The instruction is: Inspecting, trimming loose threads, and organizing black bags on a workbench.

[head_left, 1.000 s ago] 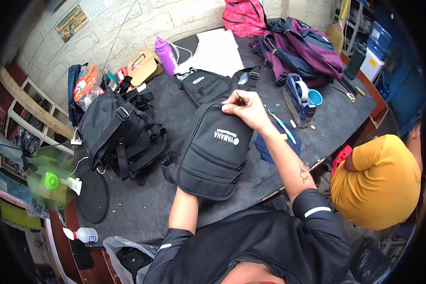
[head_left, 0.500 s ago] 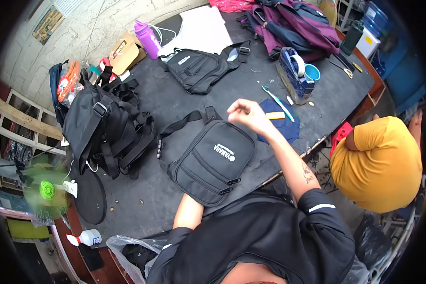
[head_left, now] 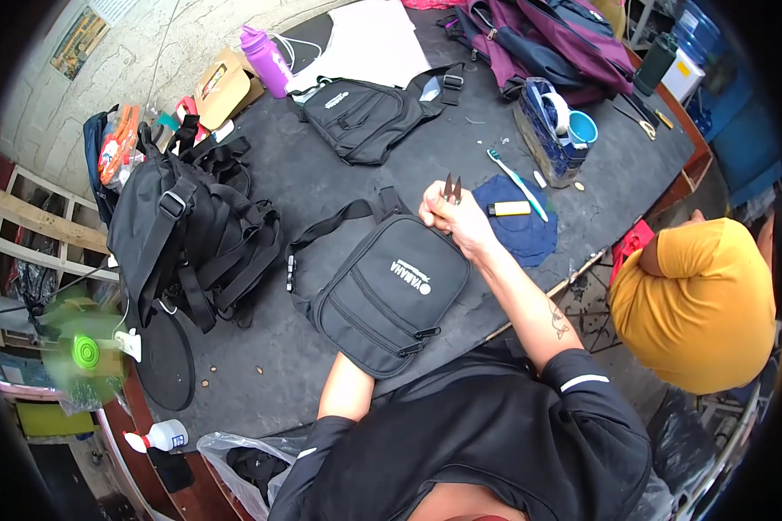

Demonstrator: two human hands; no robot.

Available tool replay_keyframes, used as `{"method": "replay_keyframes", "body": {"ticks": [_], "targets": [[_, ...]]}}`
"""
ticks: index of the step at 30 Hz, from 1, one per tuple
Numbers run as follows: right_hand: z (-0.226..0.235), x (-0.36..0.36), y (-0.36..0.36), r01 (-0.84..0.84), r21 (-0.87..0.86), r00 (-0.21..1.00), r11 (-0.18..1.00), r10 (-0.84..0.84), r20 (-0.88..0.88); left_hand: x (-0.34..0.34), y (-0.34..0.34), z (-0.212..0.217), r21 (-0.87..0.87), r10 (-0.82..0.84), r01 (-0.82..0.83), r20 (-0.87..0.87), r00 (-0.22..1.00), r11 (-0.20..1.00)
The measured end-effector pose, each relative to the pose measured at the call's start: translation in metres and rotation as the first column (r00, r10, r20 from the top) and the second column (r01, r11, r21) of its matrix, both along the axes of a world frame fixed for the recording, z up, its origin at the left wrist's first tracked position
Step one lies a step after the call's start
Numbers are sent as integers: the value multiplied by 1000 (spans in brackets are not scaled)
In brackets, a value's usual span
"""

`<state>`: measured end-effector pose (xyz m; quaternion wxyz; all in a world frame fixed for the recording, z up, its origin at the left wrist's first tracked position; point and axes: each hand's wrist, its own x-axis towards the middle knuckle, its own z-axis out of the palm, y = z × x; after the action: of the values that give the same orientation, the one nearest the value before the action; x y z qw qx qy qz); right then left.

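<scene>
Right hand [head_left: 456, 222] closed around small snips [head_left: 453, 188], tips up, just beside top edge of black bag [head_left: 375, 289]. Bag flat at near edge of table [head_left: 252, 408]. Left hand hidden, under bag or inside; grip cannot be told. Step in hand seems detail work on bag; next move calls for steady bag, careful tips. Counted: one snips, one similar bag [head_left: 354, 117] toward far edge, one toothbrush [head_left: 520, 185], one blue cloth [head_left: 530, 243].

Odds and ends about a dark tabletop [head_left: 278, 391]
A purple bottle [head_left: 269, 65] stood beside a white sheet [head_left: 374, 43]; a maroon-and-navy backpack [head_left: 556, 43] lay toward the far right; a spray bottle [head_left: 165, 435] and a blurred green fan [head_left: 85, 352] were at left; a yellow-shirted person [head_left: 704, 304] was at right.
</scene>
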<state>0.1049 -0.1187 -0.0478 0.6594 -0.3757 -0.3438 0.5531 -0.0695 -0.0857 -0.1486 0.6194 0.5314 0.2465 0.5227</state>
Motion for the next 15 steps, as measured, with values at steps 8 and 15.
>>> {"method": "replay_keyframes", "body": {"ticks": [8, 15], "targets": [[-4, 6, 5, 102, 9, 977, 995, -98, -191, 0, 1, -4, 58, 4, -1, -61, 998, 998], [10, 31, -42, 157, 183, 634, 970, -241, 735, 1, 4, -8, 114, 12, 2, -121, 993, 994]]}}
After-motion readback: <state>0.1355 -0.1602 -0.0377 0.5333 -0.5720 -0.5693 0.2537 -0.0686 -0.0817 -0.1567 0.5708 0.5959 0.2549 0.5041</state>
